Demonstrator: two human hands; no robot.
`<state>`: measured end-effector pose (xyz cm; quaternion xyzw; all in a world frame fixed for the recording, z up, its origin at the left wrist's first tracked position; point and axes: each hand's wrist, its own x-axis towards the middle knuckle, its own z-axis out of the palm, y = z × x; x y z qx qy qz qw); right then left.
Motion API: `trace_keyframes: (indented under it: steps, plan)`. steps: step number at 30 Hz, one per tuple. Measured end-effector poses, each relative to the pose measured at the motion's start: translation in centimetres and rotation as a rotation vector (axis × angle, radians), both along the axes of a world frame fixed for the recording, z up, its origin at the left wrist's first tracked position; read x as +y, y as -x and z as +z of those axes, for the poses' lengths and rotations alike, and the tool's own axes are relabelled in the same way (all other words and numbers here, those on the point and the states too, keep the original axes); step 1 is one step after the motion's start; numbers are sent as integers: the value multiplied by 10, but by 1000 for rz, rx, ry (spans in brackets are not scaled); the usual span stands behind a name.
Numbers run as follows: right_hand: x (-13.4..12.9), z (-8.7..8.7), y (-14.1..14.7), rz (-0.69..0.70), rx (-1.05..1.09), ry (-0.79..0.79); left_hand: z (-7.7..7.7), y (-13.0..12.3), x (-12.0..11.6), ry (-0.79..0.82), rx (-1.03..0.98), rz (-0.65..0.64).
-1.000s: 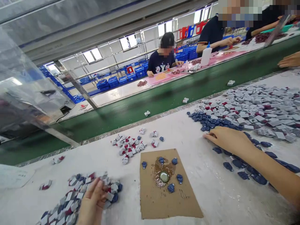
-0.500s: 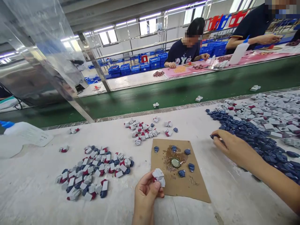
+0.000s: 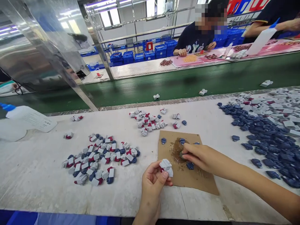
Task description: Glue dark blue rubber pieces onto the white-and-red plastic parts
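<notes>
My left hand [image 3: 153,184] is closed around a small white plastic piece [image 3: 166,165] with a dark red part, in front of a brown cardboard sheet [image 3: 172,181]. Over the wet patch on that sheet, my right hand [image 3: 197,157] pinches its thumb and forefinger together at the small round cap [image 3: 181,154]. A dark blue piece was between these fingertips earlier; they now hide it. Other dark blue pieces, such as one near the cap [image 3: 182,141] and one below my fingers [image 3: 190,166], lie on the cardboard, some partly covered by my hand.
Joined white, red and blue pieces [image 3: 100,159] form a heap at left, with a white-and-red group [image 3: 148,122] behind. Dark blue pieces [image 3: 264,137] and white pieces [image 3: 286,109] spread at right. A white bottle [image 3: 32,118] lies far left. Beyond the green belt [image 3: 131,97], co-workers sit.
My right hand has moved left from beside the dark blue pile to the cap on the cardboard. My left hand keeps its white piece. The whole view has shifted slightly.
</notes>
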<state>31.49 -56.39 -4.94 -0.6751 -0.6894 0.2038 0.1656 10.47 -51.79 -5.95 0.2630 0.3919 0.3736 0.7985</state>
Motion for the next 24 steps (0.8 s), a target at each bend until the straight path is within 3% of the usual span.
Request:
trace_keyframes:
  steps: [5, 10, 13, 17, 20, 24]
  plan:
    - [11, -3, 1, 40, -38, -10, 1, 5, 6, 124, -46, -21]
    - [9, 2, 1, 49, -7, -7, 5, 8, 3, 114, -62, -76]
    - [1, 15, 13, -59, 180, -25, 14, 8, -2, 72, -59, -35]
    - [-13, 44, 43, -243, 598, -105, 28, 8, -7, 25, -53, 3]
    - [-17, 56, 60, -236, 794, -108, 32, 7, -8, 8, -81, -4]
    - [-17, 55, 64, -220, 815, -90, 24, 9, -7, -20, -160, -67]
